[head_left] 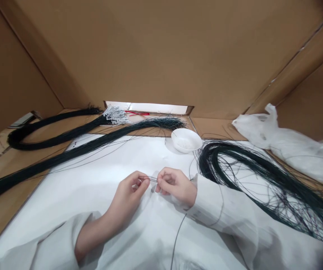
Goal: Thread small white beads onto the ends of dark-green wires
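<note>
My left hand (130, 189) and my right hand (174, 184) meet over the white table cover (94, 180), fingertips pinched on the same thin dark wire (149, 179) stretched between them. The wire's tail (177, 236) runs down toward me under my right wrist. Both arms wear white sleeves. A small white bowl (186, 140) with tiny pale pieces stands just beyond my hands.
A loose tangle of dark green wires (257, 176) lies at my right. Long wire bundles (66, 153) stretch off to the left, one tipped with white beaded ends (115, 115). A white plastic bag (285, 140) lies far right. Brown cardboard walls (164, 52) enclose the bench.
</note>
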### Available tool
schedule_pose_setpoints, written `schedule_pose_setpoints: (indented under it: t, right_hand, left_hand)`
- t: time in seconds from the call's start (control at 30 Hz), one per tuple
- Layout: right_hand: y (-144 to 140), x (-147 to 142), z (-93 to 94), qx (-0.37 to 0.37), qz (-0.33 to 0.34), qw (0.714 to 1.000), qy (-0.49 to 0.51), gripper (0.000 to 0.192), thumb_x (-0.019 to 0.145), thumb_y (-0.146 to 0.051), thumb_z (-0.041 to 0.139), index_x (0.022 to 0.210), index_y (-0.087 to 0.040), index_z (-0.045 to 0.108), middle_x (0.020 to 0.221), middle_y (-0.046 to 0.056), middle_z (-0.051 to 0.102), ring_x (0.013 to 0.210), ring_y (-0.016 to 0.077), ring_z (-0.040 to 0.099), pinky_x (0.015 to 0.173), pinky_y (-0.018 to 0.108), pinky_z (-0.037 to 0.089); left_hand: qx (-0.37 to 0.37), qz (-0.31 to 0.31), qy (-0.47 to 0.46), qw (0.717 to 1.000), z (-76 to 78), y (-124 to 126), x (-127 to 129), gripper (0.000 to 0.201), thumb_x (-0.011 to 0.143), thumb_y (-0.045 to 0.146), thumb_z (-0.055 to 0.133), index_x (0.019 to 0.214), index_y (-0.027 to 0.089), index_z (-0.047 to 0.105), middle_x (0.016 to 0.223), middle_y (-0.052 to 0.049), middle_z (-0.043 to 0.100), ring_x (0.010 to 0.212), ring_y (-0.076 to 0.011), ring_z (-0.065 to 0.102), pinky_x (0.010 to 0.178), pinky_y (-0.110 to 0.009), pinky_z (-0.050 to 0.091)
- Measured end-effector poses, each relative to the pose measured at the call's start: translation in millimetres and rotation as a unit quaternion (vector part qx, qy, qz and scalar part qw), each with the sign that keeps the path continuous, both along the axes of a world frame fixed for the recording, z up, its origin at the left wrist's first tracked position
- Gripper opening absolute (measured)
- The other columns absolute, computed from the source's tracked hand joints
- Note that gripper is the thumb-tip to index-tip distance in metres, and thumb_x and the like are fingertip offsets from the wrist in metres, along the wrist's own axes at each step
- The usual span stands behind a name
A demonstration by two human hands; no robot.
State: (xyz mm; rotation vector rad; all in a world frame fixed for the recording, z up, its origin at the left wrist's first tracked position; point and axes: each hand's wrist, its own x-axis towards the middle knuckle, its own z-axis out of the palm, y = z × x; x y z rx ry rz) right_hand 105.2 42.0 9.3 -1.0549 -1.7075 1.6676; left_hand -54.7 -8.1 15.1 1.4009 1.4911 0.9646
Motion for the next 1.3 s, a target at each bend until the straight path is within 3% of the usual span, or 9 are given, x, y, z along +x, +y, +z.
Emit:
schedule_pose_setpoints:
  t: [0.2,0.37,0.5,0.7,0.93,1.3]
  right_hand:
    - [0.1,-0.2,-1.8,0.014,-0.016,1.000,0.003,0.011,0.076,-0.024,0.053,0.072,-0.015,0.049,0.066,0.005,0.063,0.051,0.0089,0.053,0.053,0.022,0.043]
    - [-1.4,-0.6,-2.6,0.092,-0.022,0.995,-0.032,0.007,0.076,-0.020,0.051,0.071,-0.015,0.051,0.072,0.007,0.065,0.065,0.0139,0.061,0.063,0.026,0.047]
    - [-2.4,0.7,-1.0,0.136,-0.021,0.988,-0.063,0.007,0.078,-0.018,0.049,0.072,-0.015,0.051,0.070,0.006,0.067,0.065,0.0139,0.062,0.065,0.025,0.048]
    - [-6.2,1.3,1.0,0.161,0.004,0.985,-0.063,0.006,0.079,-0.019,0.048,0.076,-0.016,0.051,0.065,0.004,0.066,0.063,0.0129,0.061,0.065,0.024,0.047]
    - [-10.8,-0.5,2.2,0.155,0.021,0.986,-0.054,0.013,0.080,-0.020,0.047,0.087,-0.015,0.056,0.070,0.005,0.067,0.068,0.0147,0.063,0.068,0.026,0.048]
    - [-7.5,-2.6,-5.8,0.134,-0.021,0.990,-0.035,0.009,0.073,-0.015,0.050,0.078,-0.014,0.057,0.067,0.005,0.067,0.062,0.0131,0.061,0.062,0.024,0.048]
  left_hand:
    - [0.030,-0.019,0.035,0.999,-1.8,-1.3,-2.8,0.013,0.079,0.027,0.049,0.073,0.017,0.055,0.072,0.000,0.056,0.062,-0.0114,0.049,0.055,-0.021,0.039]
    - [0.050,0.014,0.061,0.997,-2.6,-3.4,-6.8,0.021,0.081,0.033,0.048,0.095,0.019,0.056,0.078,-0.001,0.058,0.065,-0.0129,0.053,0.058,-0.024,0.043]
    - [0.101,0.037,0.087,0.990,-1.7,-3.8,-8.6,0.020,0.085,0.031,0.044,0.089,0.021,0.061,0.089,-0.003,0.062,0.082,-0.0160,0.056,0.071,-0.027,0.043]
    - [0.097,0.024,0.079,0.992,-1.7,-5.4,-7.3,0.017,0.084,0.031,0.048,0.087,0.023,0.064,0.089,-0.001,0.064,0.081,-0.0147,0.056,0.070,-0.025,0.041]
    - [0.104,0.008,0.096,0.990,-4.2,-6.1,-5.4,0.018,0.084,0.029,0.048,0.087,0.023,0.065,0.087,-0.001,0.063,0.079,-0.0147,0.056,0.069,-0.025,0.042]
    - [0.125,-0.004,0.124,0.984,-8.1,-5.8,-5.1,0.024,0.086,0.028,0.042,0.099,0.023,0.061,0.092,-0.005,0.061,0.081,-0.0164,0.057,0.065,-0.025,0.043]
